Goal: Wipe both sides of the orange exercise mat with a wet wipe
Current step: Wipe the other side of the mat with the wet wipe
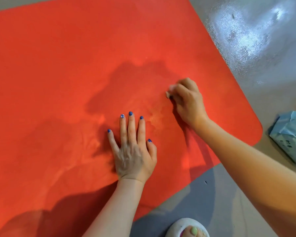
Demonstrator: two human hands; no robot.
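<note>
We have one wide-angle view, worn on the head, looking steeply down and forward from close above the orange exercise mat (75, 65); beyond the fingertips the mat runs toward the frame's top edge.

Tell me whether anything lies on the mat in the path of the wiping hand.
Nothing visible does. The right hand grips the wet wipe against the orange mat, which is bare ahead of it. The left hand presses flat on the mat, nearer the person.
</note>
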